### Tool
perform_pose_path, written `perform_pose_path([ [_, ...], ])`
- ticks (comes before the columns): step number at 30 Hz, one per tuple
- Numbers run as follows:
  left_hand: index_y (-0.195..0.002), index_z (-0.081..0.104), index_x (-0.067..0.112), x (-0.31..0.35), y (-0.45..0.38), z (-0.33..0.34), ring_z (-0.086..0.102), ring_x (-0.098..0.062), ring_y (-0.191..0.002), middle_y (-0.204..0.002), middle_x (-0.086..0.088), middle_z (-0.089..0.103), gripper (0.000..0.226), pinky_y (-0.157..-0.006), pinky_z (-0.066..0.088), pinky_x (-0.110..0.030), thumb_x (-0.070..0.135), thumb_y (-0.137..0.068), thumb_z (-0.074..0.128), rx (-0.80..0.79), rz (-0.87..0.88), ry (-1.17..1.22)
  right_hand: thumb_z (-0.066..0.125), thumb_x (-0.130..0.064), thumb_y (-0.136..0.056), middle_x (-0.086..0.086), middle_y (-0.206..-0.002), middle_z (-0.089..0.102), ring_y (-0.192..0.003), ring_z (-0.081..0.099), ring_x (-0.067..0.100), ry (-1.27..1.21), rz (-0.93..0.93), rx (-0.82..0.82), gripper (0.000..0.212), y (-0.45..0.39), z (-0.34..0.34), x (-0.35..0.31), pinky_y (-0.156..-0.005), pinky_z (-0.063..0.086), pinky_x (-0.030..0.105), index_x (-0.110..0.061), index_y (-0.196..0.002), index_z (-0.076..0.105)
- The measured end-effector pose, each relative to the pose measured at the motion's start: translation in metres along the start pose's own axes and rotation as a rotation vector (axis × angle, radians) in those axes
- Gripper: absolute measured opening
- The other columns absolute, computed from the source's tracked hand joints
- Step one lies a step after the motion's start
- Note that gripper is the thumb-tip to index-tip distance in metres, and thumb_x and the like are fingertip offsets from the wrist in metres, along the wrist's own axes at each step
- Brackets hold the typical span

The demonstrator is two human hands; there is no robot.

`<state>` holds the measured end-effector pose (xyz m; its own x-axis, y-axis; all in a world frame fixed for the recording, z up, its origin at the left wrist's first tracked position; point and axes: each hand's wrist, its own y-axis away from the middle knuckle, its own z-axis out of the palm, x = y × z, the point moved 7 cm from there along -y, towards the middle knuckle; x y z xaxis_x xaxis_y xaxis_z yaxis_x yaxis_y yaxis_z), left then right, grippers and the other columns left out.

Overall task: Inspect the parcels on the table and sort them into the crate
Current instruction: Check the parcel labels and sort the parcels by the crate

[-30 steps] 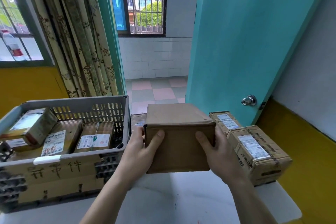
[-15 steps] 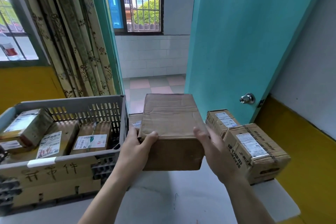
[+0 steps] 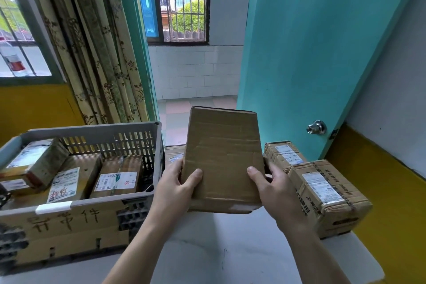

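I hold a plain brown cardboard parcel (image 3: 222, 157) above the white table (image 3: 230, 249), its broad taped face tilted toward me. My left hand (image 3: 176, 188) grips its lower left edge and my right hand (image 3: 275, 191) grips its lower right edge. The grey plastic crate (image 3: 138, 129) stands to the left and holds several labelled parcels (image 3: 117, 177). On the table to the right lie two taped labelled parcels (image 3: 327, 193), one behind the other (image 3: 284, 154). Another parcel (image 3: 174, 153) peeks out behind the held one.
A cardboard sheet with handwritten characters (image 3: 66, 217) covers the crate's front. A teal door (image 3: 311, 53) with a metal knob (image 3: 317, 127) stands open behind the table. Curtains (image 3: 92, 41) hang at the left. The table's right edge drops off beside the yellow wall.
I have tipped the held parcel up and toward me, so its broad taped face now shows where earlier its front side faced me. Both hands stayed on it.
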<state>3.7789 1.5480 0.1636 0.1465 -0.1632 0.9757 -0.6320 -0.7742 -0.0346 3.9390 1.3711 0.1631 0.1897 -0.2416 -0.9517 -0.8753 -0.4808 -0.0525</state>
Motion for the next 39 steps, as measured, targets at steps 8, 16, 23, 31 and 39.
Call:
perform_pose_path([
  [8,-0.098,0.055,0.020,0.003,-0.006,-0.007,0.069,-0.015,-0.088,-0.096,-0.001,0.071,0.028,-0.072,0.057,-0.033,0.042,-0.093,0.072,0.072,-0.042,-0.030,0.061,-0.036,-0.099,-0.001,-0.110,0.071,-0.098,0.069,0.015,0.035,0.028,0.018,0.023,-0.001,0.004,0.010,-0.089,0.058,0.038,-0.024,-0.115,0.072],
  [16,-0.098,0.054,0.011,-0.005,-0.004,-0.010,0.071,-0.007,-0.083,-0.096,-0.004,0.073,0.025,-0.058,0.053,-0.020,0.027,-0.095,0.073,0.044,-0.064,0.034,0.064,-0.041,-0.096,-0.012,-0.098,0.069,-0.091,0.066,0.008,0.046,0.008,0.014,0.017,-0.007,0.004,-0.002,-0.073,0.053,0.027,-0.025,-0.104,0.062],
  [23,-0.121,0.058,0.051,-0.002,-0.016,-0.017,0.072,-0.010,-0.098,-0.112,0.013,0.071,0.037,-0.086,0.062,-0.042,0.063,-0.087,0.067,0.014,0.009,-0.070,0.068,-0.032,-0.095,-0.015,-0.103,0.074,-0.095,0.071,0.008,0.096,-0.074,0.002,0.027,0.001,0.015,-0.003,-0.083,0.059,0.026,-0.033,-0.122,0.063],
  [31,-0.113,0.066,0.044,-0.008,-0.013,-0.017,0.073,-0.004,-0.089,-0.106,0.014,0.076,0.018,-0.078,0.064,-0.035,0.037,-0.097,0.069,0.003,0.036,-0.019,0.058,-0.054,-0.096,-0.011,-0.110,0.069,-0.101,0.064,0.012,0.205,-0.045,-0.078,0.035,-0.004,0.019,-0.005,-0.077,0.047,0.022,-0.033,-0.123,0.066],
  [39,-0.094,0.057,0.028,-0.001,-0.021,-0.028,0.072,-0.012,-0.088,-0.093,0.007,0.075,0.030,-0.071,0.059,-0.034,0.055,-0.090,0.069,0.068,0.020,-0.100,0.066,-0.049,-0.092,-0.015,-0.092,0.076,-0.086,0.072,0.006,0.094,-0.019,-0.108,0.022,-0.002,0.022,0.005,-0.074,0.058,0.023,-0.028,-0.094,0.074],
])
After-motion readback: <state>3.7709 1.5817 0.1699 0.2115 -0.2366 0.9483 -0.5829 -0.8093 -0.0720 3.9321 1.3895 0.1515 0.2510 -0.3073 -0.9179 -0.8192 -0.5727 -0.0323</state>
